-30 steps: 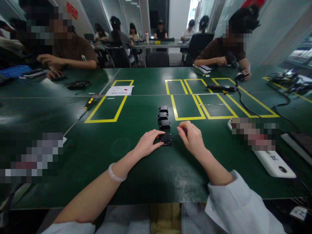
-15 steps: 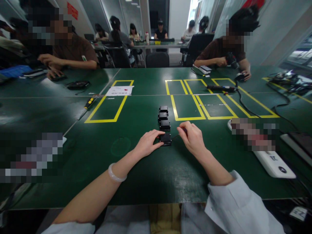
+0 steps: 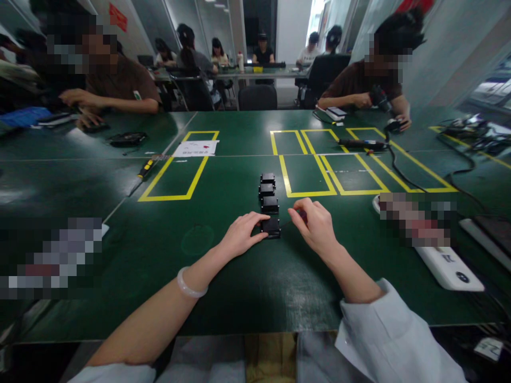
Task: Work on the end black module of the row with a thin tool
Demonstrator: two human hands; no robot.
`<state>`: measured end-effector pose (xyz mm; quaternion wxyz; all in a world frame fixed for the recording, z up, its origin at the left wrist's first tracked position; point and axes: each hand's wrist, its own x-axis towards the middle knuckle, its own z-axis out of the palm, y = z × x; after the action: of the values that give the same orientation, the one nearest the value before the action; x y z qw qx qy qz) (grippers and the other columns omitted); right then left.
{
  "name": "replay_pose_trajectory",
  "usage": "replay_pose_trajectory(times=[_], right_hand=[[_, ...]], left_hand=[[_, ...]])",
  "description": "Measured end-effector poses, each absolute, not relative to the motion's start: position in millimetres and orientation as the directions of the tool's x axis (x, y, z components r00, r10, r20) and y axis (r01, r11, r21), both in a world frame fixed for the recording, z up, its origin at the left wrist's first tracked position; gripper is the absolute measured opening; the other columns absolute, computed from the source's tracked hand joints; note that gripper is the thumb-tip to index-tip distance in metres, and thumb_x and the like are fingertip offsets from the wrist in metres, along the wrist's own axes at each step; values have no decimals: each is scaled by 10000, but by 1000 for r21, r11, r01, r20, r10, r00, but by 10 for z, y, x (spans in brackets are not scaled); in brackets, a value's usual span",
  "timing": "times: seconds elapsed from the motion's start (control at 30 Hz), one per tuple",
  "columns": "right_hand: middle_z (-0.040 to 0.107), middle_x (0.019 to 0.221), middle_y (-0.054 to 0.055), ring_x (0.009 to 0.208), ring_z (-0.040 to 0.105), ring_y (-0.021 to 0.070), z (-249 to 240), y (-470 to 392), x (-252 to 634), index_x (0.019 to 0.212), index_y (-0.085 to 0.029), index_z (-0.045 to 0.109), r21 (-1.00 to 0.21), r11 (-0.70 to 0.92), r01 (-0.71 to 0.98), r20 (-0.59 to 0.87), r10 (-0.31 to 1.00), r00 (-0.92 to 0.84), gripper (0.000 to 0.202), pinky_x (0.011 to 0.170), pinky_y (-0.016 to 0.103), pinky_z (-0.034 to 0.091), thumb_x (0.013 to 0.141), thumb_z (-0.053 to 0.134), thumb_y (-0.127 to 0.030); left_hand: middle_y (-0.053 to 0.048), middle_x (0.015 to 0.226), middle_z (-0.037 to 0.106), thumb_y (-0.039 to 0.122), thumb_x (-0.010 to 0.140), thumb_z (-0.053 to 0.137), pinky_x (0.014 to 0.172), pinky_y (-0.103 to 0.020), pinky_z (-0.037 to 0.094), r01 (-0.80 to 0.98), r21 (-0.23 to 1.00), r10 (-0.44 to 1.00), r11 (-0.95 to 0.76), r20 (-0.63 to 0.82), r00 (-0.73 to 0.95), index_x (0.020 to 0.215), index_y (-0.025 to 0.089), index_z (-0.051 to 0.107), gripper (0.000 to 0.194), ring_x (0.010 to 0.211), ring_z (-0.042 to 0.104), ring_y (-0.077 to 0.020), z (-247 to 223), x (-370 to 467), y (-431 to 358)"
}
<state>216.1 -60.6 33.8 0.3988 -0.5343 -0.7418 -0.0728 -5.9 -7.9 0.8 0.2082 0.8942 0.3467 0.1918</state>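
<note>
A small black box [image 3: 270,227] lies on the green table, nearest me in a short row. My left hand [image 3: 241,234] is closed on its left side, thumb at the near edge and fingers at the far edge. To the right, my right hand [image 3: 313,223] pinches a small screwdriver [image 3: 302,215], its handle mostly hidden by the fingers. The thin shaft points left at the box's right side; whether the tip touches a screw is too small to tell. Beyond stand more black boxes [image 3: 269,204] in line, with small pins or screws at their corners.
Yellow tape rectangles [image 3: 165,198] mark the green table [image 3: 223,303]. A yellow-black screwdriver [image 3: 147,168] lies left, a white power strip [image 3: 451,268] right. A black corded tool [image 3: 363,144] lies farther back. Two co-workers sit opposite; one holds a power driver [image 3: 380,99].
My right fingers have shifted very slightly on the screwdriver, and more of its reddish handle shows. My left hand and the boxes have stayed in place.
</note>
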Motion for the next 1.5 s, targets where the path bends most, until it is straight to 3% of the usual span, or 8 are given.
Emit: replay_pose_trajectory(times=[0.33,0.57,0.83,1.1,1.5], right_hand=[[607,761,25,662,528,157,285,-588,2157,973,-194,526,-343,400,850,665,742,-81,142,676,288,399,934,396,-233],[599,709,12,606,488,146,318,-600,2162,892,-201,541,-340,401,851,653,752,-93,171,648,282,378,936,456,-342],[616,765,27,663,523,161,289,-587,2158,953,-203,534,-373,404,835,652,755,-74,147,678,297,398,929,396,-246],[608,745,23,628,490,148,323,-608,2158,890,-199,535,-357,415,837,640,761,-104,161,656,283,383,940,449,-326],[602,740,19,650,524,158,330,-607,2146,937,-205,526,-358,405,841,644,760,-92,134,665,292,401,933,411,-272]], left_hand=[[-34,1122,596,315,876,606,859,-349,450,545,504,705,-670,204,679,1229,257,513,370,1012,585,-217,-1,-62,-88],[-42,1127,593,334,882,597,863,-354,451,536,508,699,-674,205,685,1229,254,516,365,1005,586,-219,3,-66,-80],[-43,1127,592,329,882,597,877,-372,449,543,514,706,-664,191,682,1237,256,506,374,1011,582,-226,4,-67,-82],[-49,1108,598,325,876,604,866,-361,456,536,508,699,-675,207,685,1225,247,521,366,995,585,-224,0,-61,-81],[-47,1114,599,309,872,608,871,-365,455,536,520,705,-665,200,680,1226,250,517,370,1000,586,-224,2,-65,-82]])
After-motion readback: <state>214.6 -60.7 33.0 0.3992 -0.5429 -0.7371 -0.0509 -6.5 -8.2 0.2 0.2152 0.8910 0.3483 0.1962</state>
